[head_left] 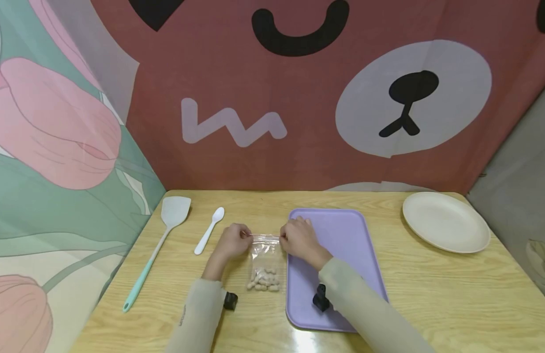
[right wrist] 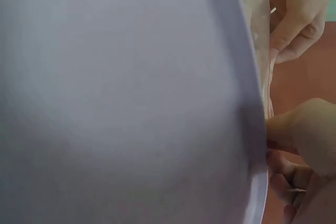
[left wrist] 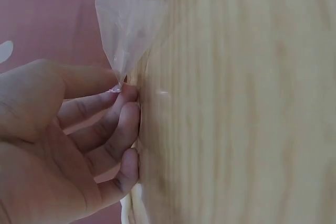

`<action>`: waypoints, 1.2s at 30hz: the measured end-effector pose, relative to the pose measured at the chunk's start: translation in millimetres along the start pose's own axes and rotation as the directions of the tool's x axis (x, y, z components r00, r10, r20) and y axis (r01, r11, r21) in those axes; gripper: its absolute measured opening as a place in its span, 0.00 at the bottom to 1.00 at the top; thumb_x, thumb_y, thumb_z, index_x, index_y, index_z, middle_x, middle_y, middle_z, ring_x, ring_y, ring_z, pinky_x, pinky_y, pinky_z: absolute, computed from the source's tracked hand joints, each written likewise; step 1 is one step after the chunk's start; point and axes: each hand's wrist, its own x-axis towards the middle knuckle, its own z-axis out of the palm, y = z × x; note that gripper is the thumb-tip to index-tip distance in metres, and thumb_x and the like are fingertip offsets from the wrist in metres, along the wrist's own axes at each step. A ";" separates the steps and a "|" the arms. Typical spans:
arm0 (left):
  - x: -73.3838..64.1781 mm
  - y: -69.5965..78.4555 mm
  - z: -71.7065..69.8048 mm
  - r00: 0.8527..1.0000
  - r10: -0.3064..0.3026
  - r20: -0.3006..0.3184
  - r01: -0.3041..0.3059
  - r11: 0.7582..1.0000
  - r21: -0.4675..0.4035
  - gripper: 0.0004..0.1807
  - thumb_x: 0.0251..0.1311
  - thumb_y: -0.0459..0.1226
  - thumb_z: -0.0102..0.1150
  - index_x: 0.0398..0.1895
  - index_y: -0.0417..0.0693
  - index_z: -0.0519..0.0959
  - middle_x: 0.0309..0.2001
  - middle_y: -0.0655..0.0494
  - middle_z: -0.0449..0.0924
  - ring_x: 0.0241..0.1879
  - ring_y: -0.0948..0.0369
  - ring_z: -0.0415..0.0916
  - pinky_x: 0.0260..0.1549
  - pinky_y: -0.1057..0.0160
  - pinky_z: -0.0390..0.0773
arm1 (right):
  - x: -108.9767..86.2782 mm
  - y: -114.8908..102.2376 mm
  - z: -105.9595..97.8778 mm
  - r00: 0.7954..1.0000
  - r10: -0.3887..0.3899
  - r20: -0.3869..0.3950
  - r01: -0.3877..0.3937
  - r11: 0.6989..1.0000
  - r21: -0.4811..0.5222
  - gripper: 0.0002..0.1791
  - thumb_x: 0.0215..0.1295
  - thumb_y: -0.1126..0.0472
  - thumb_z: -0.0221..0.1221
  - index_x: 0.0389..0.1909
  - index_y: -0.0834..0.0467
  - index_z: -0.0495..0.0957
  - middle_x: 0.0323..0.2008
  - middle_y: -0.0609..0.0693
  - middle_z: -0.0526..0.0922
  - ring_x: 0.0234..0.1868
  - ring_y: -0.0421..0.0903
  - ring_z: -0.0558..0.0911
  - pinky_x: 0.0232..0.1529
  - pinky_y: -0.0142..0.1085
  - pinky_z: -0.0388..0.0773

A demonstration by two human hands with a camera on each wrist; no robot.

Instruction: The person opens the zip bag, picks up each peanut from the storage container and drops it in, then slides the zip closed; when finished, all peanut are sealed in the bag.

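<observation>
A clear zip bag [head_left: 264,252] lies on the table with several peanuts [head_left: 264,279] gathered at its near end. My left hand [head_left: 234,241] pinches the left corner of its zip edge; in the left wrist view the thumb and forefinger grip the plastic corner [left wrist: 119,85] while the other fingers curl by the wood. On the opposite corner, my right hand [head_left: 299,238] pinches the same edge, its wrist passing over the purple tray [head_left: 338,230]. The right wrist view shows this hand [right wrist: 310,150] beside the tray's rim, thumb and finger at the bag's edge.
Left of the bag lie a white spoon [head_left: 210,230] and a spatula [head_left: 160,245] with a mint handle. A beige plate [head_left: 446,222] sits at the back right of the wooden table [head_left: 431,294]. A printed cloth [head_left: 299,162] hangs behind the table.
</observation>
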 end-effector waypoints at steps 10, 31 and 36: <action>3.4 9.8 -1.2 0.995 -0.064 0.078 0.042 0.966 0.254 0.09 0.54 0.34 0.65 0.39 0.44 0.81 0.30 0.55 0.79 0.31 0.55 0.76 0.29 0.54 0.76 | 8.8 0.8 3.9 0.996 0.072 0.060 -0.070 0.997 -0.027 0.06 0.44 0.63 0.67 0.17 0.50 0.81 0.22 0.43 0.77 0.29 0.47 0.69 0.33 0.42 0.61; 20.7 13.6 14.0 0.995 -0.022 0.097 -0.001 0.975 0.224 0.21 0.49 0.28 0.65 0.50 0.44 0.79 0.30 0.55 0.77 0.29 0.56 0.73 0.26 0.56 0.73 | 5.1 8.3 -6.4 0.971 0.218 0.093 -0.229 0.966 0.121 0.04 0.51 0.61 0.66 0.22 0.48 0.85 0.26 0.42 0.79 0.33 0.47 0.75 0.40 0.47 0.66; 20.9 3.9 15.1 0.999 0.051 -0.008 -0.049 0.985 0.168 0.23 0.49 0.31 0.69 0.52 0.41 0.79 0.30 0.52 0.78 0.27 0.57 0.74 0.25 0.59 0.74 | -0.7 17.8 -26.5 0.944 0.321 0.072 -0.329 0.909 0.257 0.10 0.62 0.53 0.64 0.41 0.52 0.86 0.34 0.46 0.84 0.39 0.48 0.80 0.47 0.53 0.64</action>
